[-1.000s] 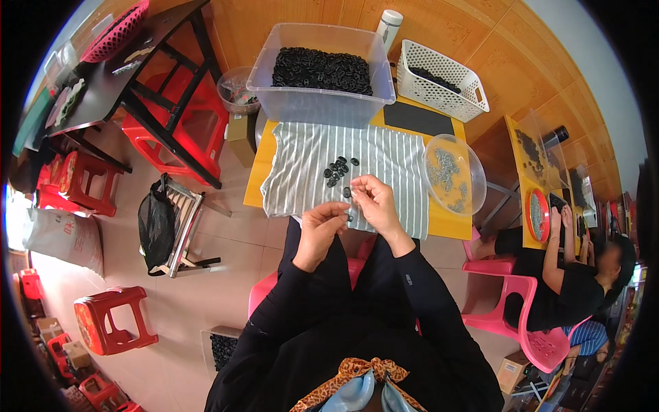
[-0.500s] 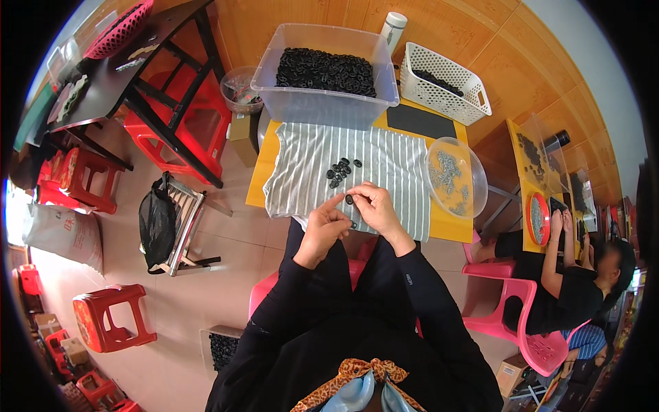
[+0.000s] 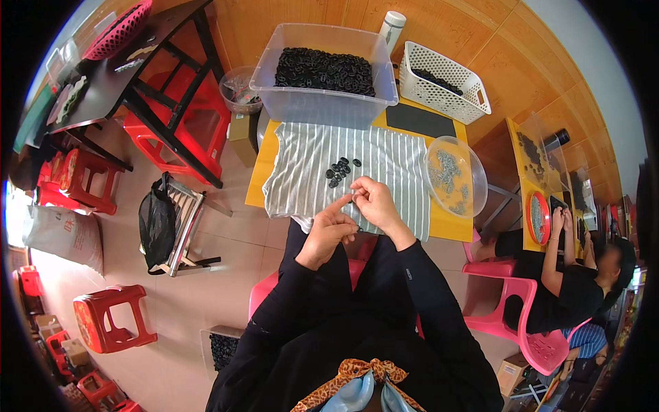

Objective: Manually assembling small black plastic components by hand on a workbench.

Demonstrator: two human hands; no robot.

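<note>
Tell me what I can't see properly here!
Head view: what's between the left hand and right hand, mostly covered by fingers.
Head view: the grey bits in the bowl, too small to make out.
Head view: part of the floor tray, behind the left sleeve.

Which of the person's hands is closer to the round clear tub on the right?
The right hand: it's over the striped cloth, left of the tub; the left hand is farther left.
</note>
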